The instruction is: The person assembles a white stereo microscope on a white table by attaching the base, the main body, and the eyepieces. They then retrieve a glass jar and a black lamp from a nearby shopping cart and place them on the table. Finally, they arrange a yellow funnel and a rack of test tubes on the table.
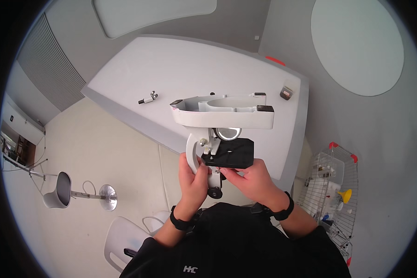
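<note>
I hold a white microscope frame (222, 119) tipped over, its hollow U-shaped base turned away from me and its lower end toward my chest. My left hand (192, 184) is wrapped round the curved arm (191, 148). At the black stage's (238, 155) near edge, my right hand (257, 181) is closed, thumb and finger pressed on the frame by a dark part, perhaps a knob; the fingers partly hide it. A black round knob (214, 192) sticks out below, between the hands. The round mirror (228, 134) shows between base and stage.
A small white-and-black microscope head piece (148, 98) lies on the white table (171, 60) at left. Near the right edge stands a small dark container (286, 93). A wire cart (331, 185) with a yellow funnel (345, 196) is at my right. Chairs (125, 236) stand at left.
</note>
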A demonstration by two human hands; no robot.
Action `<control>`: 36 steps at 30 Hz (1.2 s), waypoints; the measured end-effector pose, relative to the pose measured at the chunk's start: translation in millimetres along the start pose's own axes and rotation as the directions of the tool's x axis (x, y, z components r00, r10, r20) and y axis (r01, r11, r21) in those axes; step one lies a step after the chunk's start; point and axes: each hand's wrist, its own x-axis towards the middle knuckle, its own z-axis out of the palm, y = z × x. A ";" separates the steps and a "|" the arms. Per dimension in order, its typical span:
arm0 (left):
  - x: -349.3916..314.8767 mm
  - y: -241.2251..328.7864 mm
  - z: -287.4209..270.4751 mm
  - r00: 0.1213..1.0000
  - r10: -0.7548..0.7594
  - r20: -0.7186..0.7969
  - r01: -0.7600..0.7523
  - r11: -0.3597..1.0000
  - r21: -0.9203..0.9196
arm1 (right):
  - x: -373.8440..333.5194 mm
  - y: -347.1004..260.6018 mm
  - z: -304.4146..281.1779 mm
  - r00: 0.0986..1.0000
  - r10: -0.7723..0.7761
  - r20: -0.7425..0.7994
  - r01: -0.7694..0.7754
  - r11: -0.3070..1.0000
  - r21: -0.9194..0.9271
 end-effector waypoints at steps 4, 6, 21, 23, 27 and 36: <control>-1.2 9.6 2.0 0.999 0.020 0.025 -0.018 0.997 -0.072 | -2.5 -11.2 -3.7 1.000 0.004 0.005 -0.004 0.999 0.054; -2.2 13.0 2.8 0.999 0.019 0.039 -0.016 0.996 -0.090 | -2.8 -11.8 -4.6 0.999 -0.031 -0.008 0.031 0.998 0.062; -4.6 6.1 -16.3 0.864 0.499 0.070 -0.436 0.669 0.602 | -6.9 0.4 29.5 0.967 0.228 -0.114 -0.198 0.953 0.228; -2.6 0.1 -17.3 0.828 0.551 0.101 -0.478 0.602 0.640 | -7.5 5.6 33.4 0.955 0.271 -0.119 -0.234 0.938 0.258; -2.9 -6.6 -22.0 0.818 0.558 0.139 -0.484 0.537 0.691 | -9.9 10.5 43.1 0.910 0.402 -0.100 -0.331 0.851 0.407; -5.3 -10.5 -28.1 0.840 0.536 0.085 -0.435 0.572 0.695 | -11.0 21.3 58.7 0.881 0.472 0.035 -0.393 0.687 0.612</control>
